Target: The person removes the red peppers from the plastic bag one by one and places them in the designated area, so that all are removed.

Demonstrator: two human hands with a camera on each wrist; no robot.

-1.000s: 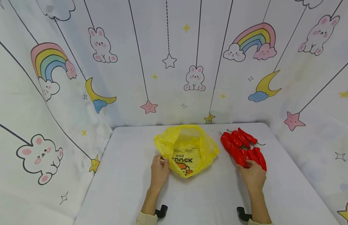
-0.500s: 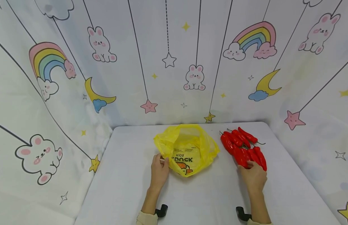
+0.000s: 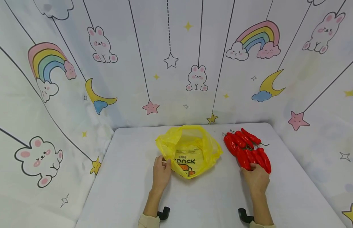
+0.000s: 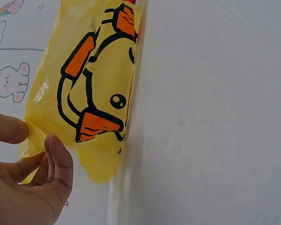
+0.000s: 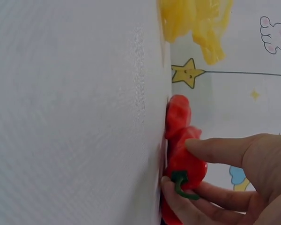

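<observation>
A yellow plastic bag (image 3: 209, 155) with a printed duck lies mouth open at the middle of the table. At its left rim, my left hand (image 3: 161, 174) pinches the thin film between thumb and fingers, as the bag (image 4: 100, 166) also shows in the left wrist view. My right hand (image 3: 256, 180) holds a red chili pepper (image 3: 242, 159) at the near side of a pepper pile. In the right wrist view, thumb and fingers grip that pepper (image 5: 186, 161), its green stem facing the camera. Part of the pile is hidden behind the hand.
Several more red chili peppers (image 3: 247, 139) lie close together at the back right of the white table (image 3: 131, 177). A white cloth backdrop (image 3: 122, 47) printed with rabbits, stars and rainbows rises along the back and sides. A black wrist mount (image 3: 245, 216) sits on the right forearm.
</observation>
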